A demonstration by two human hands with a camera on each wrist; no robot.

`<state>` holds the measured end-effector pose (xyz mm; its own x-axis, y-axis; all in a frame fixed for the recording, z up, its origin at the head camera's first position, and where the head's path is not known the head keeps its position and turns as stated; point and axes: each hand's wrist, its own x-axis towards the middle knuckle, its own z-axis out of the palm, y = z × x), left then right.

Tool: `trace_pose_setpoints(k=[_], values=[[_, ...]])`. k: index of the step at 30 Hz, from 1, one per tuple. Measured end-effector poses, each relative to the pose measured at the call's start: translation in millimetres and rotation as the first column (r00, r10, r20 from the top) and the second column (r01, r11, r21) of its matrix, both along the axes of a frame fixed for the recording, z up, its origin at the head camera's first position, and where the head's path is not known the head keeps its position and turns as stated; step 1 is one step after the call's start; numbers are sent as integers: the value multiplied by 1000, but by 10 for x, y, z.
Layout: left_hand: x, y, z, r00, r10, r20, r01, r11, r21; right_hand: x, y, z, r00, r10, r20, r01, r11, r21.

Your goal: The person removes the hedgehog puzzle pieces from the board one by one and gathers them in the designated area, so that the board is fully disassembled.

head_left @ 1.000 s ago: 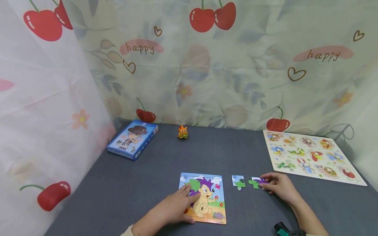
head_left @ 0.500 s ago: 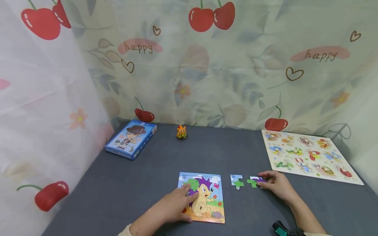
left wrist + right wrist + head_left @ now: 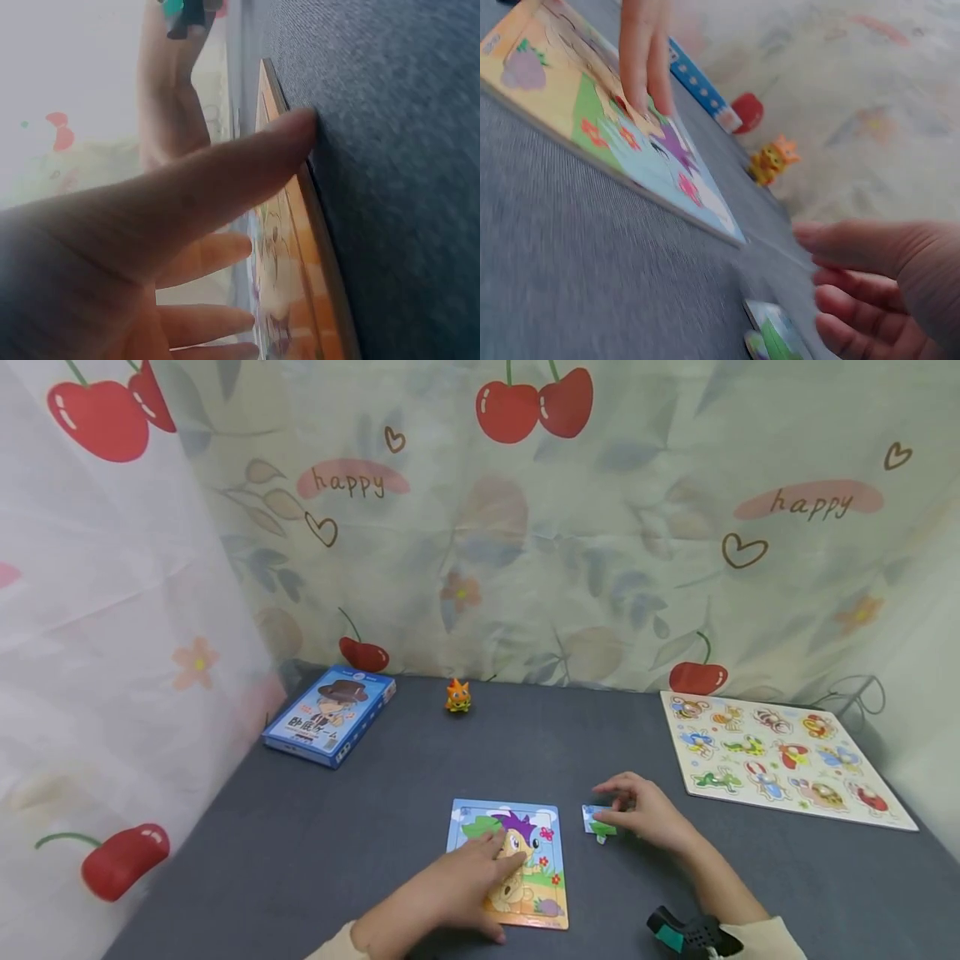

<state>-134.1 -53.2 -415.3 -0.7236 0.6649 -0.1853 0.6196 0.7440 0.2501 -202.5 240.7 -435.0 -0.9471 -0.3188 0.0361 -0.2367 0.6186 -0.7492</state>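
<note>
The puzzle [image 3: 542,878] looks smooth and glossy, the tabletop [image 3: 480,756] matt, cloth-like.

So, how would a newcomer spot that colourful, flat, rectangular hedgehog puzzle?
On the dark grey tabletop, look to the near middle, beneath the person's left hand. The hedgehog puzzle lies there. Unlike the cream board of many separate little bugs, it shows one large hedgehog with purple spines.

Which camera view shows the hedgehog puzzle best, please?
The head view: it shows the puzzle from above, though the left hand covers part. The right wrist view shows it slanted and partly blocked; the left wrist view, only a narrow slice.
</note>
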Motion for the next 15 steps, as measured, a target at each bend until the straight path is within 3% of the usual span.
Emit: trace_pose_setpoints(k=[8, 15], values=[[-47, 126, -7, 999, -10, -45, 8, 998, -55, -115, -412, -80, 977, 208, -34, -209, 978, -23], [-53, 141, -24, 1000, 6, -21, -7, 999, -51, -150, -618, -73, 969, 249, 2, -249, 968, -15]])
